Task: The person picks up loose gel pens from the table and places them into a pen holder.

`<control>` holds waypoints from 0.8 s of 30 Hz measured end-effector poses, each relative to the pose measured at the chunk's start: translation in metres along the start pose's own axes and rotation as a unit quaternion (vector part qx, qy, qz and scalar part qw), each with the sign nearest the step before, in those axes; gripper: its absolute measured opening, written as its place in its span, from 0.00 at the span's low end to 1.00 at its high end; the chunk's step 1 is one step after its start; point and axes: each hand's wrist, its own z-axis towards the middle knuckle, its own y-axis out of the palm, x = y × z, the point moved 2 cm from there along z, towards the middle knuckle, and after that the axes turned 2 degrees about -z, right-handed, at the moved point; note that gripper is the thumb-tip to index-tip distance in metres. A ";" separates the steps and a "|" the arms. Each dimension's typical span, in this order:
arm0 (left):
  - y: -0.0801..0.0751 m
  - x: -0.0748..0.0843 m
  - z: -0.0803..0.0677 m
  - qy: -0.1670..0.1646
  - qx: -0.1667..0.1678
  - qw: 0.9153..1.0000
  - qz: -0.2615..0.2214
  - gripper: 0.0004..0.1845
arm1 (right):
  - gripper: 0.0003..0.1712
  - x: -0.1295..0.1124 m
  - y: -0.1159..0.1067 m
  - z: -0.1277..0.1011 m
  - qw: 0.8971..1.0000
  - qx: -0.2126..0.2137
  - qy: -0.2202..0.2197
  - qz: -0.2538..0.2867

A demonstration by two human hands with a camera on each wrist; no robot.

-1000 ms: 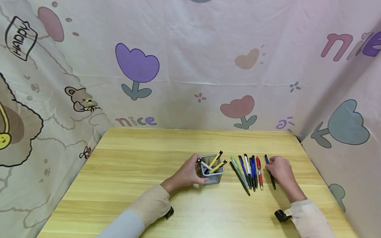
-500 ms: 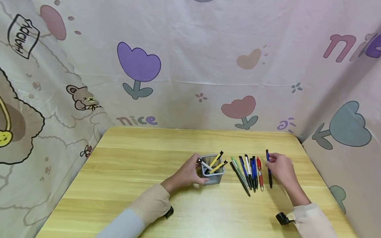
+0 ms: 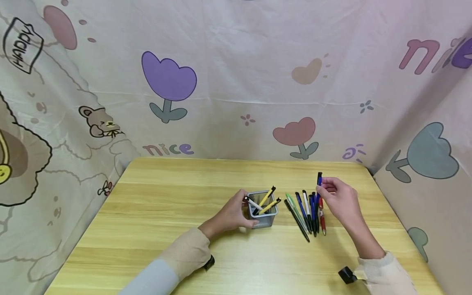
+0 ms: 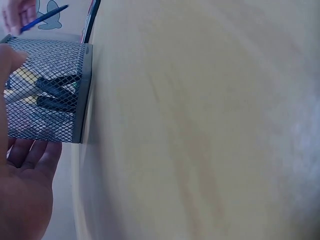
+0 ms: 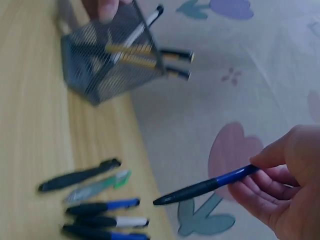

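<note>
Wooden table [image 3: 166,229] sat inside a cloth booth printed with tulips and "nice" lettering. From my end, the right hand [image 3: 341,201] pinched a blue pen [image 3: 318,182] between thumb and fingertips, lifted clear of the table, right of centre, above the far end of the pen row [image 3: 306,213]. Pen had a blue upper barrel and a dark lower section and tip; right wrist view showed it at a slant, tip pointing toward the row. Head view showed it nearly upright, its lower part merging with the pens behind, so I couldn't separate it there. The row lay flat just right of the mesh pen cup [image 3: 263,214]: black, green, blue, white and red barrels, exact count unclear. Left hand [image 3: 234,215] gripped the cup's left side, fingers curled round it. The cup held two yellow pens and a white one. Left wrist view was smeared; cup and palm cut off at the frame edge.
</note>
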 end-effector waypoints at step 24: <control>0.000 -0.001 -0.001 0.000 -0.001 1.000 0.006 0.36 | 0.15 -0.080 0.004 -0.018 0.965 -0.016 -0.062 0.255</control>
